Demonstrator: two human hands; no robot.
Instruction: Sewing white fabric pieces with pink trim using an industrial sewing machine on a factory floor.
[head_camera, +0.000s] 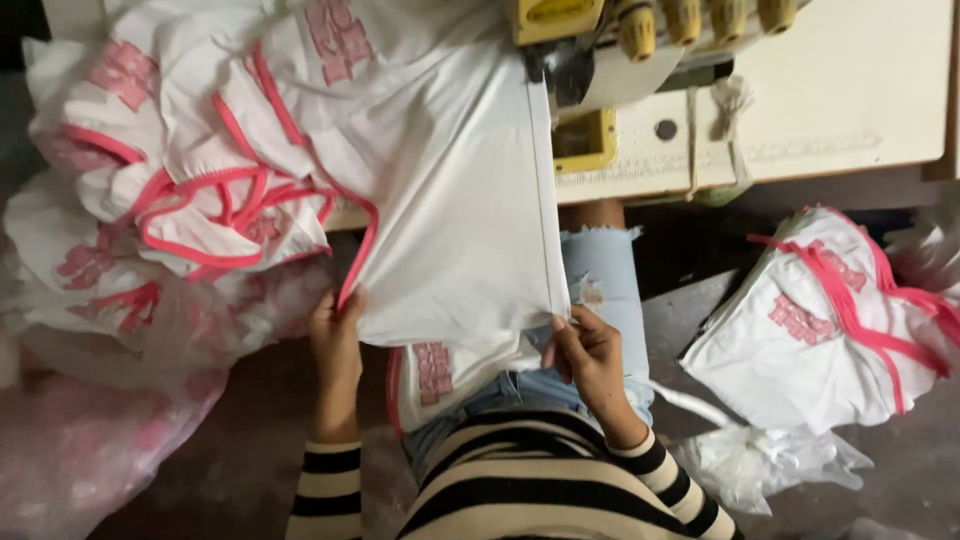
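Seen from above, at a cream sewing machine (800, 90) with yellow knobs along its top. Stretched from the machine's needle end down toward the lap: a white fabric panel (460, 200), its right edge a straight stitched seam running down from the machine. Left hand (335, 335), below and left of the machine, fingers curled shut on the panel's lower left corner, right where a strip of pink binding (360, 255) ends. Right hand (585, 355), directly below the machine's yellow guard, thumb and fingertips pinched on the bottom of the seam edge, holding it taut. Under the panel, draped over the lap, more of the same white garment with a pink printed patch (433, 372) showing between the two hands. Left of the machine, a tall heap of white pieces with pink trim (170, 170), spilling down onto clear plastic bagging (90, 440). Right of and below the machine, a separate stack of folded white and pink garments (830, 320) resting on another plastic bag, well apart from the right hand. Light blue frayed denim shorts (610, 275) and striped sleeves (325, 485) at the bottom of the view.
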